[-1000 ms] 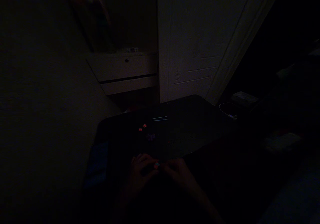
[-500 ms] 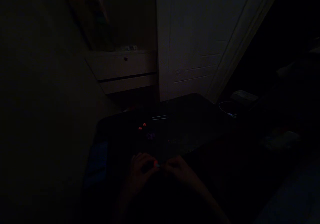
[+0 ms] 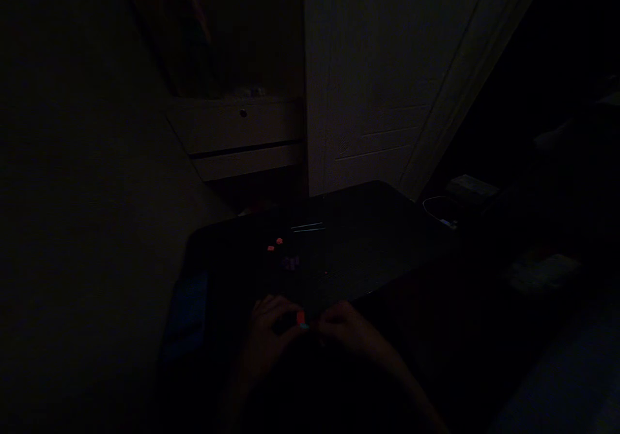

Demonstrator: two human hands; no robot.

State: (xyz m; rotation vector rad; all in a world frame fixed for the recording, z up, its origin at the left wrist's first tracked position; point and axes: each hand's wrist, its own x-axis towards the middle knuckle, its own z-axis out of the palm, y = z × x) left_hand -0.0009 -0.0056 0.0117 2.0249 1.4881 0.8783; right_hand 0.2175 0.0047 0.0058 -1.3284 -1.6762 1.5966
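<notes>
The room is very dark. My left hand and my right hand meet at the near edge of a dark table. Between their fingertips sits a small red piece, pinched from both sides. Farther out on the table lie two small red pieces, a faint purplish piece and a thin pale rod. What else the fingers hold is hidden by the dark.
A pale door stands behind the table. A light drawer unit is at the back left. A white cable and a box lie to the right. Something blue hangs at the table's left side.
My hands have stayed together at the table's near edge. The red piece between the fingertips now shows more clearly and stands a little higher.
</notes>
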